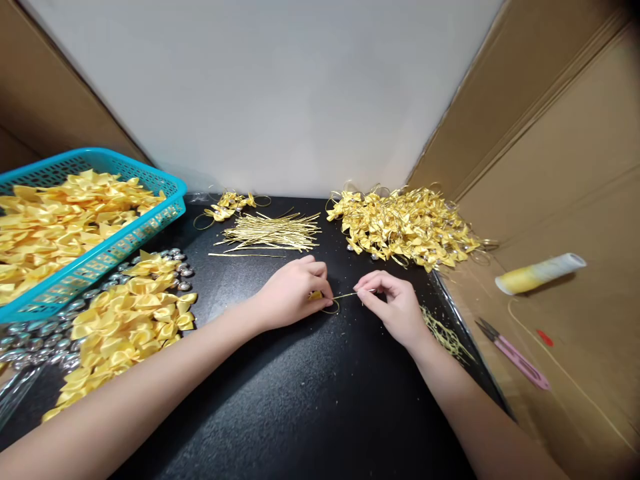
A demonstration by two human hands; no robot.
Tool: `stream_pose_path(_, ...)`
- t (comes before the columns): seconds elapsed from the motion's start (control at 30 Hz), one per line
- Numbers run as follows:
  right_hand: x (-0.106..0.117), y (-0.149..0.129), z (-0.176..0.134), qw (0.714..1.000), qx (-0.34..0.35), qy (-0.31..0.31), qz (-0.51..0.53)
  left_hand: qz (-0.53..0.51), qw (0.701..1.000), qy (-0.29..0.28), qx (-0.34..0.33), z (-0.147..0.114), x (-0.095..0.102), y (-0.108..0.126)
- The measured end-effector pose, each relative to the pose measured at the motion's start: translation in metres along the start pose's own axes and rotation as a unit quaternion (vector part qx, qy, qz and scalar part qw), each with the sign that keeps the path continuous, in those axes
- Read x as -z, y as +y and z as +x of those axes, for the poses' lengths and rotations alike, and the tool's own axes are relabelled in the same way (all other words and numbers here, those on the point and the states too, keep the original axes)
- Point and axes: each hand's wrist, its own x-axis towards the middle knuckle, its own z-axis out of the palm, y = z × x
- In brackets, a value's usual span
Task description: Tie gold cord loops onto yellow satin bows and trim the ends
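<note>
Over the middle of the black table (280,393), my left hand (297,290) is closed in a pinch on a small yellow ribbon bow (315,295), which is mostly covered by the fingers. From it a thin gold cord (345,295) runs across to my right hand (387,300), whose thumb and fingertips pinch the other end. A small loop of the cord hangs just below the left fingertips. Beyond my left hand lies a bundle of cut gold cords (273,231), with one strand apart in front of it.
At left, a teal basket (177,190) holds yellow ribbon bows; loose bows (130,313) and silvery beads (60,337) lie beside it. Finished-looking bows with loops (405,223) are heaped back right. Pink snips (520,360), a thread cone (540,273) and cord scraps (445,333) lie right.
</note>
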Motion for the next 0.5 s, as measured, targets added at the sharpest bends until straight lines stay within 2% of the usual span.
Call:
stream_pose_path(0.27,0.004,0.003,0.003,1.000,-0.004,0.022,0.003,-0.018,1.000,-0.005,0.007,-0.015,0.000,-0.012)
stream_pose_path(0.5,0.010,0.005,0.005,0.999,-0.010,0.036,-0.008,-0.018,1.000,0.001,0.013,-0.017,0.000,-0.015)
